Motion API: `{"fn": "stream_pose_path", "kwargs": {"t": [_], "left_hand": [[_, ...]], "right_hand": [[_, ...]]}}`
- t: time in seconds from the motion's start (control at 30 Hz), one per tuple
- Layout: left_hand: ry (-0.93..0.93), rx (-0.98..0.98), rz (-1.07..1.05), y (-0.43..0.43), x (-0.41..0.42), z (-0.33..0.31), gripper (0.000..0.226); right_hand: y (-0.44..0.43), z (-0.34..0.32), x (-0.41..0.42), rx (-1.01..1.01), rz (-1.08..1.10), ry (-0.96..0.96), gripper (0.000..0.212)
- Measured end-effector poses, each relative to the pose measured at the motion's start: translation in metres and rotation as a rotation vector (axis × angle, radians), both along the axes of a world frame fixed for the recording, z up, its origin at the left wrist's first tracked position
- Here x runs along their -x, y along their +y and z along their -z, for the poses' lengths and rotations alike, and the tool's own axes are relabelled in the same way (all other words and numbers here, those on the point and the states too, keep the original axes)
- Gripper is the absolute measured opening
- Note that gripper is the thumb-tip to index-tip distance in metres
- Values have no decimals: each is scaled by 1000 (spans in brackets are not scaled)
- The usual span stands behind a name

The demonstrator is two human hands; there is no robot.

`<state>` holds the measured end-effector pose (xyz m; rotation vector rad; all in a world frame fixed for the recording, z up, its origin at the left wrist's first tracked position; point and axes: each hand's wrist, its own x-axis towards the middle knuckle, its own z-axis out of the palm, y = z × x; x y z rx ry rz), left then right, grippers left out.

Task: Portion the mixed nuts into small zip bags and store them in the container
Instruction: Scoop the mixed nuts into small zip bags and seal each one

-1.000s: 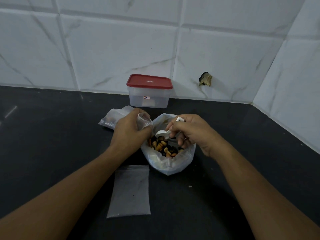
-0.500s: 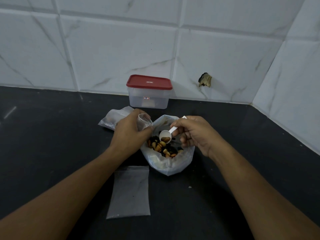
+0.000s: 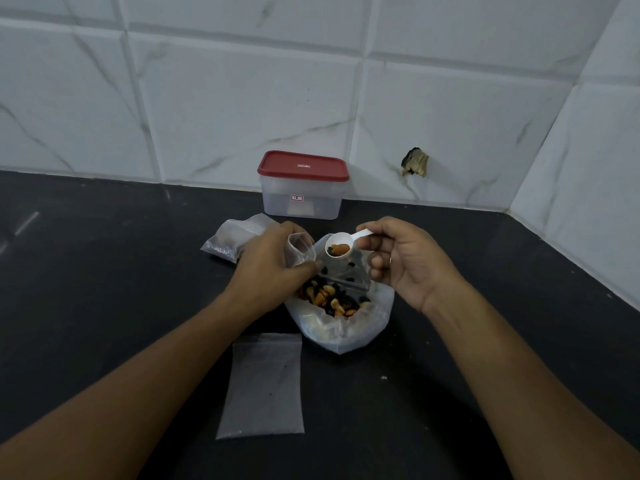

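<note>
**Scoop of nuts held at the mouth of a small bag**

Both forearms reach in from the near edge over the dark bench (image 3: 104,306). The left hand (image 3: 273,265) is curled, its thumb and fingers pinching a small zip bag (image 3: 299,247) so that the bag's mouth gapes toward the right. The right hand (image 3: 405,261), palm turned inward, pinches the handle of a white scoop (image 3: 341,245) between thumb and forefinger, with the other fingers loosely bent.

A large clear bag (image 3: 346,327) sits open on the bench between the hands. The mixed nuts (image 3: 329,297) in it are tan, orange and dark pieces. The scoop's bowl, level and holding a few nuts, hangs above this bag, just beside the small bag's mouth.

The container (image 3: 301,199), clear with its red lid on, stands behind at the tiled wall (image 3: 242,98). An empty zip bag (image 3: 263,386) lies flat on the near side of the large bag. A crumpled packet (image 3: 232,237) is partly hidden behind the left hand.
</note>
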<state>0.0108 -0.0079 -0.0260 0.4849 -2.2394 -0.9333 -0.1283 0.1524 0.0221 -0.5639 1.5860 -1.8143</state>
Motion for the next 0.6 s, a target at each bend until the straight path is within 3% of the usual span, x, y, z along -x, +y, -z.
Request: {"fn": "stream_pose_path", "kwargs": {"t": [0.27, 0.6], "left_hand": [[7, -9, 56, 4, -1, -3, 32], [71, -74, 80, 4, -2, -4, 22]], "right_hand": [[-7, 5, -17, 26, -101, -10, 21], [-6, 7, -28, -42, -202, 392, 14]]}}
